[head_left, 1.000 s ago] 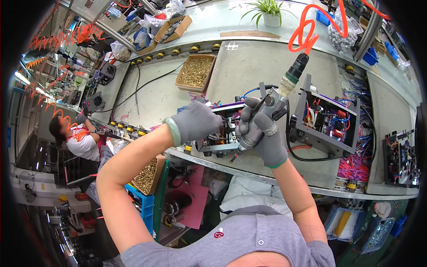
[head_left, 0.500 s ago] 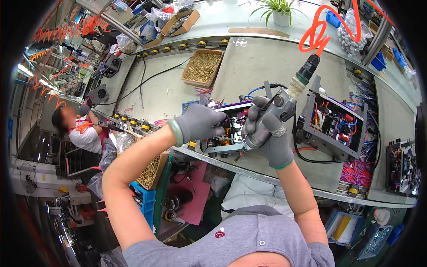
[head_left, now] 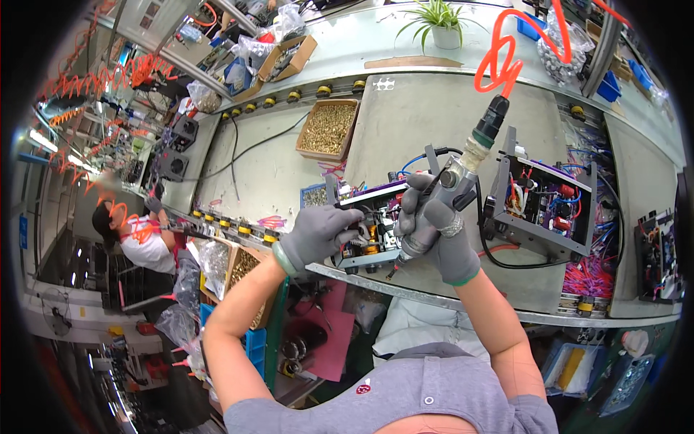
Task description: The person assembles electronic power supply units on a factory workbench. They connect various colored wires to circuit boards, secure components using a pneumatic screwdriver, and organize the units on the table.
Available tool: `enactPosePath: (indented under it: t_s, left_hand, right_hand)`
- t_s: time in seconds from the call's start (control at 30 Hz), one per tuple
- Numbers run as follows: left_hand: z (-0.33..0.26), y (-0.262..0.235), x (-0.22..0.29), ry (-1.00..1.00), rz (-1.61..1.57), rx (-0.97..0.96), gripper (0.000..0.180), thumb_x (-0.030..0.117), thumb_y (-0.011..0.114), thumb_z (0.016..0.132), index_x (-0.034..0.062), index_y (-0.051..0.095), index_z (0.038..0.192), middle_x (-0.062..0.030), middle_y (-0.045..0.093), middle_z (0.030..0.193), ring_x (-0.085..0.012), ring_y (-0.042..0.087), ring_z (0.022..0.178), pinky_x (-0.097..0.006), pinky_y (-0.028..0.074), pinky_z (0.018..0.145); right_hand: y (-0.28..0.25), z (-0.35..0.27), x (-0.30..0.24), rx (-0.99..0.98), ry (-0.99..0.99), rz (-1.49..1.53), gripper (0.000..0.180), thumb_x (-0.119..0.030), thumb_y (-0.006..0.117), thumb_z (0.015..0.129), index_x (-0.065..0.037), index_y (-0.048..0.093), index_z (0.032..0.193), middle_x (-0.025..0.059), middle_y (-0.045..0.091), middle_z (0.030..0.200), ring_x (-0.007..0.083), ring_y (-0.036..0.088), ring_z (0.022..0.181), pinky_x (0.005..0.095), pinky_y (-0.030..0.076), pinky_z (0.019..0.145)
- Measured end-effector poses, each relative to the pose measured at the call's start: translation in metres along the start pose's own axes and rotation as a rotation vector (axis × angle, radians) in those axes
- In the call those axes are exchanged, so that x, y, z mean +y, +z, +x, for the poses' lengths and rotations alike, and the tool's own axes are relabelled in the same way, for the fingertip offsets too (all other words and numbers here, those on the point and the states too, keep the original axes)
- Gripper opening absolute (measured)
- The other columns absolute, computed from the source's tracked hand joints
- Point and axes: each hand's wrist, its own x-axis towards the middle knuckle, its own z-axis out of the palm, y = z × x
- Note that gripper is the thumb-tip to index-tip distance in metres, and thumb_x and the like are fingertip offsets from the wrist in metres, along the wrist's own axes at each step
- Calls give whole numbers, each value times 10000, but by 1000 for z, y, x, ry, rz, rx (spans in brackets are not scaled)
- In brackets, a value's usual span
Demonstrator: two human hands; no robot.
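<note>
While the right hand [head_left: 434, 235] grips a pneumatic screwdriver [head_left: 442, 202], the left hand [head_left: 322, 233] clasps the open electronics chassis [head_left: 365, 224] between both hands on the surface [head_left: 426, 108].

Gloved left hand [head_left: 318, 235] curled, fingers bent; gloved right hand [head_left: 437, 231] in closed grip, forearm raised

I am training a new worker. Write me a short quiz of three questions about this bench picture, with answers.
1. True or false: the right hand grips a powered screwdriver fed by an orange coiled hose.
2. What does the left hand rest on?
A. the tray of brass screws
B. the open electronic unit
C. the potted plant
3. What colour are both gloves?

Key: 1 true; 2 B; 3 grey.
</note>
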Motion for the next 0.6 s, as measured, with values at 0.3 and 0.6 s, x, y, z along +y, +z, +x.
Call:
enactPosePath:
  t_s: [0.3, 0.6]
  left_hand:
    - [67, -9, 16, -185, 254, -604, 196, 296, 655, 854, 103, 623, 839, -145, 632, 704, -344, 658, 679, -454, 510, 597]
    - [66, 10, -1, -408, 11, -388, 223, 262, 594, 879, 123, 649, 1045, -138, 686, 912, -344, 667, 867, -445, 521, 767]
  right_hand:
    - [-1, 2, 3, 32, -49, -9, 579, -322, 747, 835, -48, 480, 1270, 54, 560, 959, 158, 597, 779, 342, 535, 718]
    - [-1, 6, 1, 42, -91, 17, 585, -327, 749, 821, -66, 473, 1266, 43, 534, 942, 155, 579, 759, 349, 542, 722]
